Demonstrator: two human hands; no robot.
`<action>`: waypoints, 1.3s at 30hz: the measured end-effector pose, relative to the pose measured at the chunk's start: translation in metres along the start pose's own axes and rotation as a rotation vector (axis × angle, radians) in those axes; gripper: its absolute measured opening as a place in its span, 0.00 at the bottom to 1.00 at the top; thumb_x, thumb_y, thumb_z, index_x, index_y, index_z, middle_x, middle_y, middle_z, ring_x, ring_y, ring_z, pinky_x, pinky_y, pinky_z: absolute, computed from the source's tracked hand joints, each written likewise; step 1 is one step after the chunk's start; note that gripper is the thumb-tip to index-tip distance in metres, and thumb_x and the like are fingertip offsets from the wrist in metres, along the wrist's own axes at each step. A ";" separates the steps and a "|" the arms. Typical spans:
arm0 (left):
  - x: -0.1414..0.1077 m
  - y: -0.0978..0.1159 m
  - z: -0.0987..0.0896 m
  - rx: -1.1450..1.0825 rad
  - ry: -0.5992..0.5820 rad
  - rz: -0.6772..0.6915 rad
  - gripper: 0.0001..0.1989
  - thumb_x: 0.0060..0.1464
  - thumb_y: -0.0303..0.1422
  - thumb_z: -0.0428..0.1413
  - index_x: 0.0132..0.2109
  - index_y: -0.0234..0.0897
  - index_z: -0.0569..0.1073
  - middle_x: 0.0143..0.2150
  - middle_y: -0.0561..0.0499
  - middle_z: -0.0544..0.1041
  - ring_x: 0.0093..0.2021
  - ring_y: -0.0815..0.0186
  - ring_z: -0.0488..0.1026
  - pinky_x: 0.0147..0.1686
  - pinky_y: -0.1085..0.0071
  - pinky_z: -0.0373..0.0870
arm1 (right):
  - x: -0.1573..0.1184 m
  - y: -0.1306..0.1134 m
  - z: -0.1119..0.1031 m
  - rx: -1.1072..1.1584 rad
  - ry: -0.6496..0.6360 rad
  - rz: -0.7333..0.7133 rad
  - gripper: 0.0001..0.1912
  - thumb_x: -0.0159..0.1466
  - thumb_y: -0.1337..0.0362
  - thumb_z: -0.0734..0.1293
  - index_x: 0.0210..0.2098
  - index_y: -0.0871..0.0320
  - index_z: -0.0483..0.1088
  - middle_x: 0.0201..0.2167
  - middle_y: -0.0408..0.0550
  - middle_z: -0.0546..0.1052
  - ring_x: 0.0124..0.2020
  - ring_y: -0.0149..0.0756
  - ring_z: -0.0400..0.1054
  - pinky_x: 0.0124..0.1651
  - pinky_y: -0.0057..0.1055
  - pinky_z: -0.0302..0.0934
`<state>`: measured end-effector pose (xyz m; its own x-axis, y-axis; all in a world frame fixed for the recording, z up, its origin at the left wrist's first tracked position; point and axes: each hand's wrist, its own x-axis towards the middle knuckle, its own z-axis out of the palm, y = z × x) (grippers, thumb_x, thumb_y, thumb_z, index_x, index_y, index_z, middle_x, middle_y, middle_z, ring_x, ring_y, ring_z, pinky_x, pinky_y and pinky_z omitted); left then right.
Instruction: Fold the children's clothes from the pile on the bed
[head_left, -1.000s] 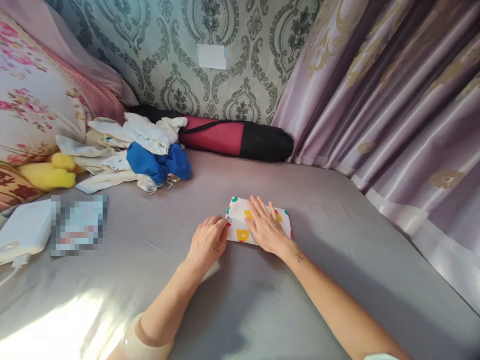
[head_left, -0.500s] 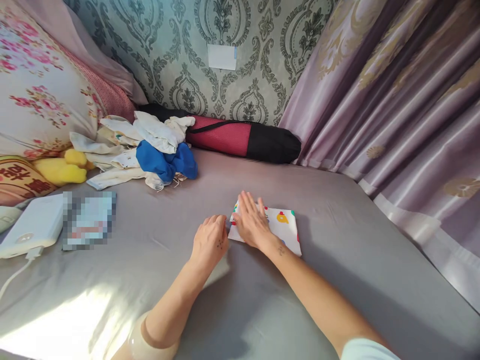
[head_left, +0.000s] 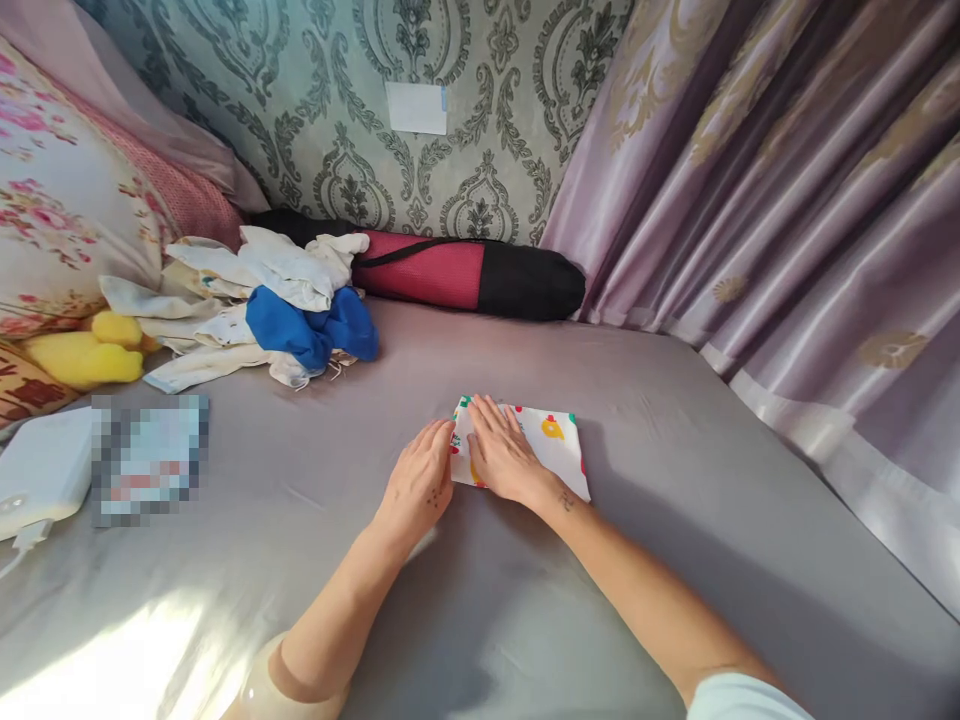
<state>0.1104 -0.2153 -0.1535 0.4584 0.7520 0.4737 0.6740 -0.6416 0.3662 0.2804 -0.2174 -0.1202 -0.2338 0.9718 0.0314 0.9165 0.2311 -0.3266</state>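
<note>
A folded white cloth [head_left: 559, 458] with colourful prints, among them a yellow figure, lies flat on the grey bed sheet [head_left: 300, 560]. My right hand [head_left: 504, 452] rests palm down on its left half, fingers stretched out and covering part of the print. Along the cloth's left edge is my left hand [head_left: 417, 475], its fingers extended close together and the fingertips at the edge. The thumb of that hand is hidden. Neither hand grips the cloth.
To the left lies a heap of clothes [head_left: 217, 320] with a blue garment [head_left: 311, 325]. Behind runs a red and black long bag [head_left: 427, 275] against the wall. A yellow plush toy [head_left: 82, 360], a white power bank [head_left: 45, 470] and a blurred packet [head_left: 154, 460] sit left. Curtains [head_left: 750, 200] hang right.
My left hand has straightened its fingers and come up against the cloth's left edge. My right hand stays flat on the cloth. The view has shifted slightly right.
</note>
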 end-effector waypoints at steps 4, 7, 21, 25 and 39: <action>-0.003 -0.003 0.013 0.032 -0.153 0.086 0.23 0.65 0.28 0.39 0.65 0.32 0.60 0.65 0.37 0.66 0.67 0.55 0.60 0.62 0.54 0.63 | -0.010 0.005 0.011 -0.068 -0.015 0.013 0.31 0.70 0.63 0.48 0.68 0.74 0.51 0.71 0.63 0.48 0.72 0.47 0.38 0.71 0.46 0.37; -0.005 -0.004 0.014 0.082 -0.285 0.066 0.23 0.67 0.33 0.39 0.65 0.33 0.61 0.66 0.38 0.64 0.67 0.54 0.59 0.63 0.53 0.62 | -0.014 0.014 0.013 -0.082 -0.010 0.043 0.31 0.70 0.62 0.48 0.68 0.74 0.51 0.71 0.62 0.49 0.72 0.46 0.40 0.71 0.43 0.38; -0.002 0.000 0.005 0.087 -0.305 0.021 0.23 0.66 0.35 0.41 0.64 0.34 0.63 0.65 0.40 0.66 0.67 0.56 0.60 0.63 0.56 0.63 | -0.049 0.086 -0.014 -0.247 0.034 0.424 0.31 0.71 0.59 0.46 0.68 0.70 0.53 0.69 0.59 0.53 0.70 0.47 0.45 0.70 0.50 0.37; -0.001 0.000 0.003 0.048 -0.243 0.032 0.20 0.66 0.33 0.42 0.60 0.35 0.66 0.63 0.40 0.69 0.64 0.57 0.64 0.61 0.56 0.65 | -0.052 0.084 -0.019 -0.342 0.190 0.402 0.32 0.71 0.58 0.46 0.69 0.72 0.49 0.71 0.60 0.46 0.72 0.47 0.37 0.71 0.49 0.33; 0.002 0.005 -0.005 0.016 -0.065 -0.070 0.17 0.62 0.25 0.40 0.53 0.35 0.66 0.53 0.39 0.76 0.52 0.59 0.75 0.49 0.63 0.74 | -0.026 0.034 -0.003 -0.160 0.003 0.059 0.35 0.72 0.51 0.44 0.70 0.68 0.46 0.71 0.59 0.46 0.72 0.44 0.36 0.71 0.48 0.36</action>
<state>0.1121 -0.2179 -0.1468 0.4462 0.8036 0.3938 0.7146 -0.5848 0.3839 0.3190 -0.2348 -0.1298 -0.1768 0.9840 0.0196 0.9688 0.1775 -0.1731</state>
